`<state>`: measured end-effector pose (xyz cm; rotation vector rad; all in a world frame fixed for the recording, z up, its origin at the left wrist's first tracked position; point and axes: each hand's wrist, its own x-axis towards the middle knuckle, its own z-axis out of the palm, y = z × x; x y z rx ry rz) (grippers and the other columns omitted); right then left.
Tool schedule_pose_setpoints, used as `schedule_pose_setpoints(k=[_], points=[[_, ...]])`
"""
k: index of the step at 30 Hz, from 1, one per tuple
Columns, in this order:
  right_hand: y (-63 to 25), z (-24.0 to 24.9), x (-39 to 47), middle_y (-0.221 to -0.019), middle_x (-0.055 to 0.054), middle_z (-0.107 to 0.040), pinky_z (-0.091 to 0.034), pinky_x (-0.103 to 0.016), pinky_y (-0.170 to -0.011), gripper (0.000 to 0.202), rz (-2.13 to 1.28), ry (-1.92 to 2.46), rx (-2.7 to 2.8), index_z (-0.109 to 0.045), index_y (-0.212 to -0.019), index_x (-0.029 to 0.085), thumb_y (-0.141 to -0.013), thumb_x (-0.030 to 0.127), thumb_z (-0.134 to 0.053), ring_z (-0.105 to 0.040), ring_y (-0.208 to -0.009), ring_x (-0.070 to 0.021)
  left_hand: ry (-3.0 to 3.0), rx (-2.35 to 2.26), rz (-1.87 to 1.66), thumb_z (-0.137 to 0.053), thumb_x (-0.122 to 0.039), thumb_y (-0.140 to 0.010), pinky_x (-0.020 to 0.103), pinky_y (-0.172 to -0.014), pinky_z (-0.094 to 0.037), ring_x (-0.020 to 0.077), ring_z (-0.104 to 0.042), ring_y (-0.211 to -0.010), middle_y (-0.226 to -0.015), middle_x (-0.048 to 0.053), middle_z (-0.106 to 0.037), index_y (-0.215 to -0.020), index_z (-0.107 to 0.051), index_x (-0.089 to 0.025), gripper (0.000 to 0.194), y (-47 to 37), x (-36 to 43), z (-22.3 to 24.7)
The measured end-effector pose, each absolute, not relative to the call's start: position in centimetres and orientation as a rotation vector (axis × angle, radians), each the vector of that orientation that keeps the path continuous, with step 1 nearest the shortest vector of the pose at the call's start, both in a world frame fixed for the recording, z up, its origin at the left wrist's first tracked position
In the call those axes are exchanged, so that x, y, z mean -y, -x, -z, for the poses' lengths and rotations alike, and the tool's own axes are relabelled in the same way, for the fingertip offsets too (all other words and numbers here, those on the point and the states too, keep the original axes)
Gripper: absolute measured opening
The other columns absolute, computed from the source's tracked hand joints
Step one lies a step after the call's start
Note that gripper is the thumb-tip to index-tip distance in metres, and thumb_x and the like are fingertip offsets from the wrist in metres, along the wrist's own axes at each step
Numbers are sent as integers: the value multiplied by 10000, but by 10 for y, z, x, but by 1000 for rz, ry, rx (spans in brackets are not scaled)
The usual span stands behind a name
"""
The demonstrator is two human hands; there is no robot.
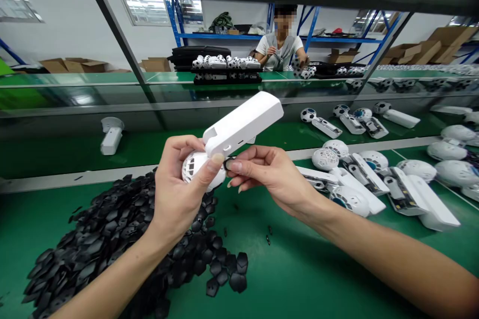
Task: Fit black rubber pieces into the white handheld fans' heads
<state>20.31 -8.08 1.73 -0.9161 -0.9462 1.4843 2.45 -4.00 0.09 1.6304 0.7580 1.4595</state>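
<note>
My left hand (181,179) is wrapped round the slotted ball-shaped end of a white plastic handheld device (245,122), probably a small fan. Its long, box-like handle points up and to the right, with small openings along the lower edge. My right hand (262,169) pinches a small black plastic piece (227,163) between thumb and fingertips against the ball, just below the handle. Most of that piece is hidden by my fingers. Under and left of my hands lies a big heap of black five-sided plastic pieces (112,229), with several scattered at its right edge (237,281).
Several white devices (359,179) lie on the green bench at right; others with black-patched balls (325,127) lie behind a white ledge. One white device (111,135) stands at left. Beyond, a person (280,45) works beside trays of such devices (226,77). Tiny black bits (268,239) lie in front.
</note>
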Motion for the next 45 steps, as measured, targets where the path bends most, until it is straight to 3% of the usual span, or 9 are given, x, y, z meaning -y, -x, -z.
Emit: schedule_pose_setpoints(k=[6,10,15,21,28,33,36,39,45], points=[[-200,-19,87,-683,28,-680,-459,-221,-501,452,-1458,924,1067,-688,-759,188,-666,458,-1038,-633,-615,-124,-1832,-793,-1586,-817,-549,-959,286,-666,-525,174,-684,-875,-1074,7,-719,-997,-638,-281,324,-24,46,-2],[-198,-21,87,-668,31,-663,-426,-219,-497,493,-1482,905,1100,-680,-725,186,-632,502,-1047,-611,-590,-112,-1890,-776,-1601,-779,-525,-999,310,-689,-516,182,-673,-894,-1081,3,-718,-1024,-645,-292,269,-22,46,1],[-200,-21,82,-711,-11,-738,-510,-195,-507,531,-1557,850,1107,-789,-877,150,-640,556,-1036,-681,-602,-120,-1907,-723,-1544,-759,-516,-1017,303,-704,-505,173,-656,-880,-1052,0,-716,-1007,-647,-288,255,-21,42,1],[-205,-18,80,-691,-4,-747,-638,-237,-598,517,-1714,842,1056,-819,-968,147,-582,356,-1091,-721,-606,-144,-2004,-726,-1535,-808,-561,-957,326,-717,-535,212,-682,-908,-972,9,-707,-925,-643,-283,325,-21,50,-15],[-210,-15,82,-710,2,-754,-644,-236,-658,338,-1829,815,1133,-809,-841,190,-664,339,-1055,-735,-672,-153,-2081,-664,-1479,-834,-451,-947,335,-660,-516,236,-678,-862,-904,14,-706,-898,-665,-288,240,-19,55,-18],[-198,-15,90,-811,10,-746,-604,-248,-583,534,-1593,802,1141,-760,-1030,241,-625,409,-1064,-707,-663,-167,-1993,-798,-1460,-834,-481,-937,322,-609,-531,226,-681,-837,-944,12,-714,-893,-671,-296,250,-18,59,-18],[-190,-12,86,-864,2,-727,-567,-262,-550,553,-1399,775,1185,-694,-1130,248,-747,510,-995,-678,-620,-161,-1807,-813,-1420,-835,-532,-917,313,-480,-476,191,-639,-701,-944,11,-694,-877,-656,-287,306,-26,52,-20],[-190,-10,78,-810,38,-692,-525,-260,-543,520,-1221,924,1300,-588,-1140,252,-861,557,-905,-684,-592,-158,-1561,-927,-1342,-791,-674,-895,300,-401,-368,144,-527,-534,-788,-8,-611,-905,-588,-262,459,-41,19,-20],[-204,-22,82,-744,49,-740,-456,-239,-614,155,-1102,1264,1802,-623,-1023,233,-1009,315,-753,-739,-651,-154,-1932,-1281,-1274,-707,-675,-931,290,-666,-499,172,-628,-761,-842,-11,-616,-997,-553,-224,481,-46,-94,-2]])
